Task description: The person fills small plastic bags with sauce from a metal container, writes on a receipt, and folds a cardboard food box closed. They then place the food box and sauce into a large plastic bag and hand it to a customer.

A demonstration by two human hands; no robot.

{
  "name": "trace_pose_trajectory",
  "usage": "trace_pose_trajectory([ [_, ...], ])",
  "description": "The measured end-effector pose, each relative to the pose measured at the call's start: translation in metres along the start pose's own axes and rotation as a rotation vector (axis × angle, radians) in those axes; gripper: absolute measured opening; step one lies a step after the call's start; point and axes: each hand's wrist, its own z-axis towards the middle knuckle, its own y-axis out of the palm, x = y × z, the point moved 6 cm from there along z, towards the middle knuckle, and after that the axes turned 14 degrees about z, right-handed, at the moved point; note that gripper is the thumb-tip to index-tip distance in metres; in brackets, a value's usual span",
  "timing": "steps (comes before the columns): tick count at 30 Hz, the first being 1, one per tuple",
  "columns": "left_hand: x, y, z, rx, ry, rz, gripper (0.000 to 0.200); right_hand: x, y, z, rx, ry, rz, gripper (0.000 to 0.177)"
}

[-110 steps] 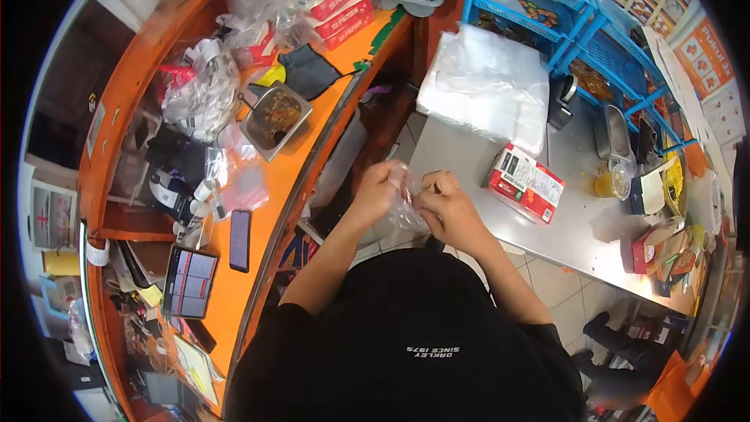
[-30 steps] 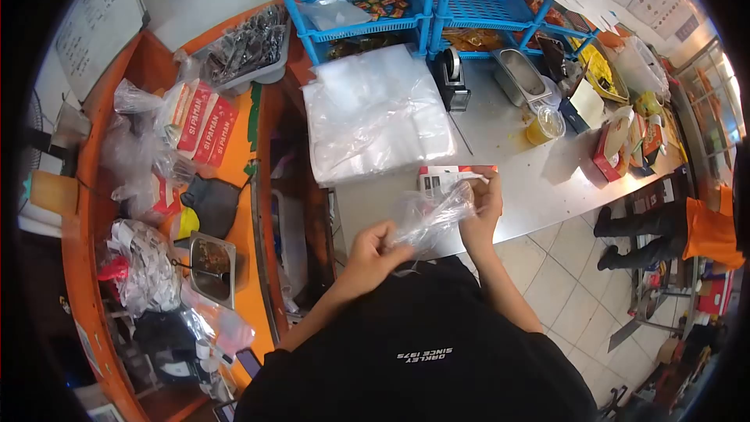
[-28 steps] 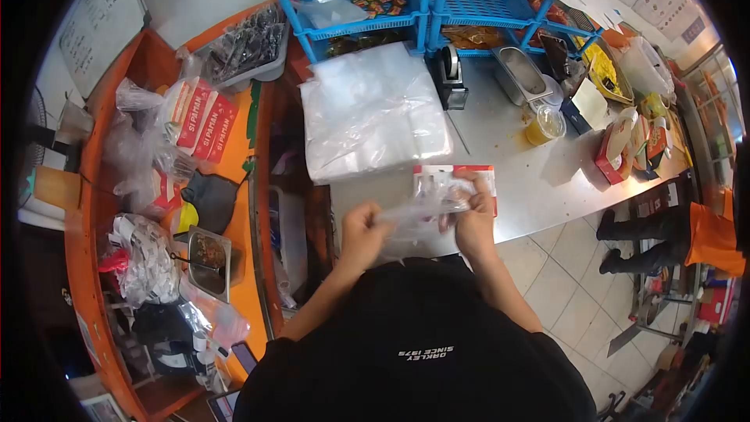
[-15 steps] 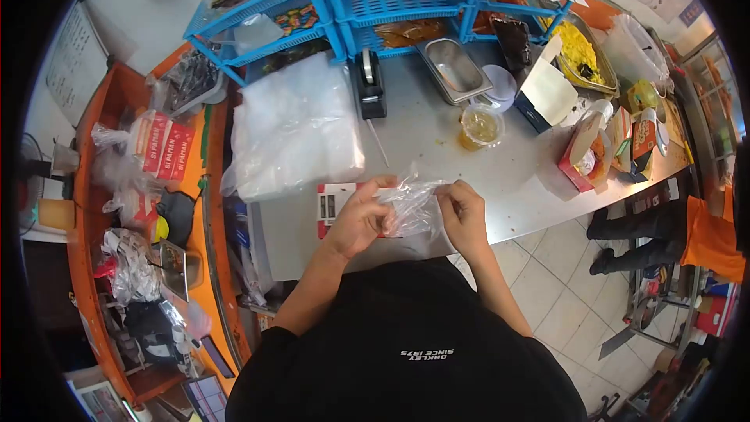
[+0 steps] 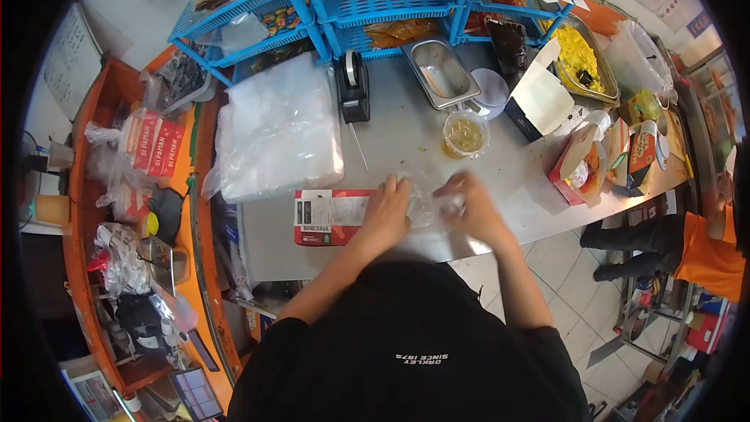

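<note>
My left hand (image 5: 388, 215) lies over the right end of a red and white food box (image 5: 328, 217), its fingers stretched forward and flat. The box rests near the front edge of the steel table, with a printed label on its top. A thin clear plastic bag (image 5: 423, 208) lies crumpled between my hands, touching or close to my left fingertips. My right hand (image 5: 473, 209) is at the bag's right side, and motion smears its fingers, so its grip on the bag does not show clearly.
A stack of clear plastic bags (image 5: 273, 137) lies left, beside a tape dispenser (image 5: 353, 94). Behind are a metal pan (image 5: 439, 70), a lidded tub (image 5: 466, 134) and blue racks (image 5: 383, 4). Open food boxes (image 5: 576, 160) stand right. A person in orange (image 5: 707, 254) is at far right.
The crumpled bag has come down from between my raised hands to the tabletop. My left hand has moved right onto the box's end, uncovering the box. My right hand has shifted and blurred.
</note>
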Motion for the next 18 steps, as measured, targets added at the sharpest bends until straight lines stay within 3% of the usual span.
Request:
trace_pose_trajectory([
  [2, 0.001, -0.005, 0.007, 0.071, 0.051, -0.035, 0.042, -0.021, -0.054, 0.014, 0.444, -0.265, -0.356, 0.081],
  [4, 0.004, -0.002, 0.016, -0.208, 0.020, -0.283, 0.035, -0.009, -0.074, 0.050, 0.374, -0.047, -0.412, 0.086],
  [7, -0.005, 0.040, 0.026, -0.191, 0.068, -0.387, 0.032, 0.027, -0.068, 0.088, 0.233, 0.113, -0.496, 0.087],
  [10, -0.008, 0.053, 0.028, -0.151, 0.065, -0.429, 0.032, 0.029, -0.075, 0.083, 0.254, 0.092, -0.472, 0.086],
  [11, -0.008, 0.055, 0.029, -0.148, 0.060, -0.433, 0.032, 0.016, -0.079, 0.081, 0.275, 0.096, -0.460, 0.084],
  [13, -0.004, 0.046, 0.028, 0.073, 0.119, -0.433, 0.035, -0.029, -0.087, 0.058, 0.315, 0.025, -0.451, 0.079],
  [15, -0.002, 0.048, 0.029, 0.070, 0.108, -0.459, 0.037, -0.064, -0.091, 0.032, 0.363, -0.036, -0.437, 0.075],
  [17, 0.004, 0.037, 0.030, 0.074, 0.110, -0.480, 0.038, -0.082, -0.080, 0.018, 0.174, -0.148, -0.263, 0.070],
  [18, 0.005, 0.036, 0.030, -0.020, 0.052, -0.533, 0.040, -0.078, -0.068, 0.014, 0.078, -0.103, -0.278, 0.073],
])
